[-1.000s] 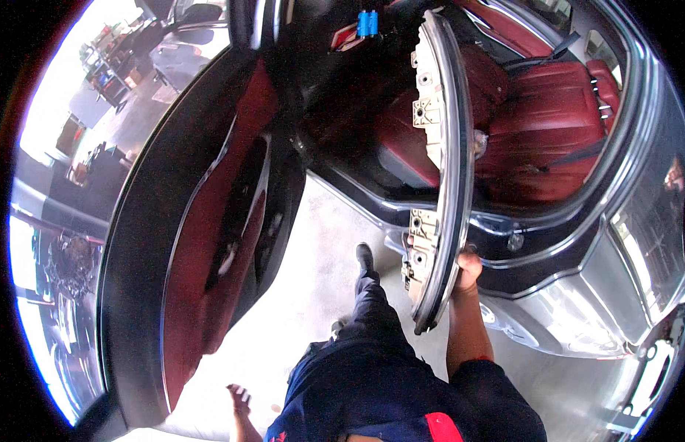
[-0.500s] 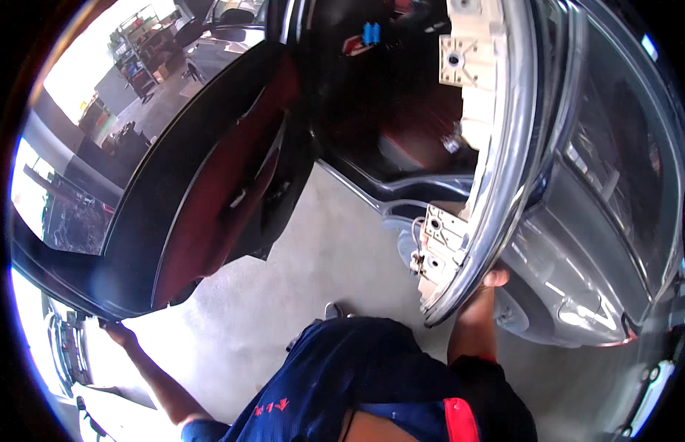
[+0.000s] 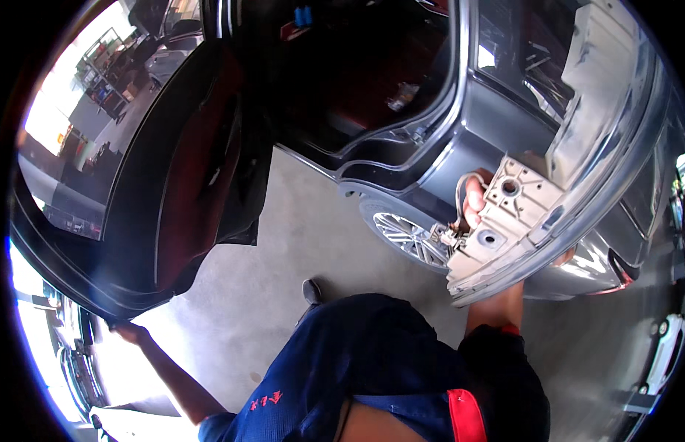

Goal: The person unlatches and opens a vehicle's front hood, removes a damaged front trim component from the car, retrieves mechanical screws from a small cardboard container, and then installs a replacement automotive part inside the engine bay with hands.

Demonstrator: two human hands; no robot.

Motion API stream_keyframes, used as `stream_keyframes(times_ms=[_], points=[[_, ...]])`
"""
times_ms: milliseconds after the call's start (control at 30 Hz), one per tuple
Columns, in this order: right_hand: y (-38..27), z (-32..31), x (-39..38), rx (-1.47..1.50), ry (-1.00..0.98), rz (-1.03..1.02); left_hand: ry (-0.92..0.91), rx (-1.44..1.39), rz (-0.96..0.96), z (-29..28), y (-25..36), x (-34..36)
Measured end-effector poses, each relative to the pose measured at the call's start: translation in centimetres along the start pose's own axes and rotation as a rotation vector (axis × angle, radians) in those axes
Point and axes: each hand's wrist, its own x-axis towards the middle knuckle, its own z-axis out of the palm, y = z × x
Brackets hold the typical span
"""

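Observation:
A long, curved car body panel [image 3: 600,132], pale and ribbed on its inner face with a grey outer edge, is in my right hand [image 3: 473,201]. Its fingers curl over the inner side by a mounting block [image 3: 515,193], while the palm is hidden beneath the panel. A small connector with a cable [image 3: 447,234] hangs at the panel's lower end. Over on the left, my left hand [image 3: 127,331] grips the bottom corner of an open car door [image 3: 188,169], which has a dark red inner lining; its fingertips are partly hidden behind the edge.
A dark grey car [image 3: 497,110] stands ahead with its doorway open, its rear wheel [image 3: 409,236] below the panel. Grey floor [image 3: 313,214] lies between door and car. Shelving [image 3: 99,66] stands far left, and a white car [image 3: 663,353] is at the far right.
The panel in my right hand has swung right, away from the doorway, uncovering the rear wheel and the car's side. My view has shifted too. The left hand stays on the door edge.

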Motion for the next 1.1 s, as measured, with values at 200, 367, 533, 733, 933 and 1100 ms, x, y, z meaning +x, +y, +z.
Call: stream_keyframes(times_ms=[200, 367, 533, 733, 933, 1100], points=[[-5.4, 1.6, -0.9, 0.019, -0.014, 0.067, -0.088, 0.033, 0.002, -1.1, 17.4, -16.4], [-11.0, 4.2, -1.9, 0.112, 0.062, 0.349, -0.438, -0.151, 0.503, -1.5, 27.3, -26.9], [-9.9, 8.1, -3.8, -0.178, 0.095, -0.051, -0.889, -0.354, 0.577, 2.5, 35.7, -33.2], [-9.1, 9.3, -3.6, -0.118, 0.010, -0.110, -1.444, -0.614, 0.797, 9.0, 46.7, -36.3], [-2.8, 11.3, -4.6, -0.221, 0.610, -0.160, -1.573, -0.819, 0.653, 10.8, 44.6, -31.8], [4.7, 6.8, -1.4, -0.607, 0.453, 0.011, -1.535, -0.928, 0.363, 13.0, 38.2, -22.1]])
